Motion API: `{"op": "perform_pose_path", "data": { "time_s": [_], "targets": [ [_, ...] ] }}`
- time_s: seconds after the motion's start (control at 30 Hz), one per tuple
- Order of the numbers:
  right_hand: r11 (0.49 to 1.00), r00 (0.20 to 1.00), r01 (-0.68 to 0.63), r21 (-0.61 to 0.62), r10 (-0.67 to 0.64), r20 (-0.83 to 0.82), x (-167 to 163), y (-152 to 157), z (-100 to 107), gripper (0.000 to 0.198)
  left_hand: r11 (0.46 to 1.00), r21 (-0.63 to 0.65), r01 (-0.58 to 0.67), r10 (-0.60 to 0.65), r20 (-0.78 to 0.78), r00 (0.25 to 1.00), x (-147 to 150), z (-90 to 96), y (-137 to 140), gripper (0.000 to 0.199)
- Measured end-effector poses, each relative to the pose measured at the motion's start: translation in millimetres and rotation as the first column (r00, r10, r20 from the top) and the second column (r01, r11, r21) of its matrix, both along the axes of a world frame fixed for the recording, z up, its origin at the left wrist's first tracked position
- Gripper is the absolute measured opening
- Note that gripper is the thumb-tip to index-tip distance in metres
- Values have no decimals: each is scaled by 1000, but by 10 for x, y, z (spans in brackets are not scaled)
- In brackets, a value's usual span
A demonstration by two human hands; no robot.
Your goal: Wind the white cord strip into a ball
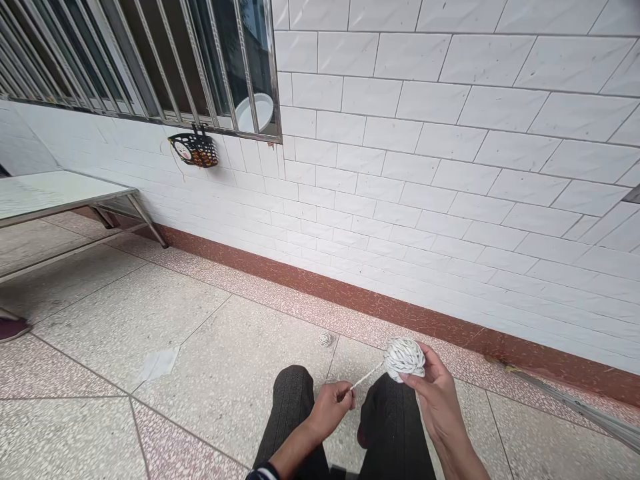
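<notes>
My right hand (434,383) holds a pale ball of yarn (404,359) above my right knee, with the thumb and fingers closed around its right side. From the ball's left side a strand of yarn (368,376) runs taut, down and leftward. My left hand (334,405) pinches that strand between thumb and curled fingers, over the gap between my knees. A second, smaller-looking ball of yarn (326,340) lies on the floor ahead of my knees. Where the strand goes past my left fist is hidden.
A metal-legged table (70,190) stands at the left, with a dark red shoe (13,329) near it. A black basket (195,148) hangs from the window bars (173,60). A white sheet (159,363) lies on the floor. Thin poles (575,403) lie along the tiled wall (425,180) at right.
</notes>
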State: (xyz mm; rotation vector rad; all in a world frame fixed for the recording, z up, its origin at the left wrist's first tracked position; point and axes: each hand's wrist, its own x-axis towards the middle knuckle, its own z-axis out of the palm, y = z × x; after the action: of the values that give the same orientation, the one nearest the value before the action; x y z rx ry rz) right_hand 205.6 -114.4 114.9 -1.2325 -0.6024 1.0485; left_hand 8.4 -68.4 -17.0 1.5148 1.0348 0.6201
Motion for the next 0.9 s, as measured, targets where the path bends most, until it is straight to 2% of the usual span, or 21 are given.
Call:
{"op": "perform_pose_path", "data": {
  "time_s": [0.2,0.37,0.5,0.63,0.7,0.8,0.9],
  "targets": [
    [995,993,99,29,-101,65,161,51,-8,68,999,29,40,-39,-20,999,-50,-40,-31,27],
    [995,990,79,54,-85,115,194,29,3,68,997,62,49,-44,-72,996,-53,-37,-4,24],
    [997,953,56,59,-72,296,248,85,-82,66,988,114,100,-88,-108,990,-74,50,-77,23],
    [988,833,152,31,-145,535,336,261,-398,58,954,211,213,-185,-146,972,-122,237,-225,26],
    [988,802,153,-8,-120,585,308,309,-631,52,928,265,261,-224,-163,961,-147,354,-254,26],
    [998,828,42,-48,-8,560,91,246,-964,44,885,375,275,-201,-224,953,-180,531,-154,28],
    [990,855,-117,-74,139,500,-241,69,-1143,45,856,455,243,-120,-283,952,-209,642,80,28]
  ]
}}
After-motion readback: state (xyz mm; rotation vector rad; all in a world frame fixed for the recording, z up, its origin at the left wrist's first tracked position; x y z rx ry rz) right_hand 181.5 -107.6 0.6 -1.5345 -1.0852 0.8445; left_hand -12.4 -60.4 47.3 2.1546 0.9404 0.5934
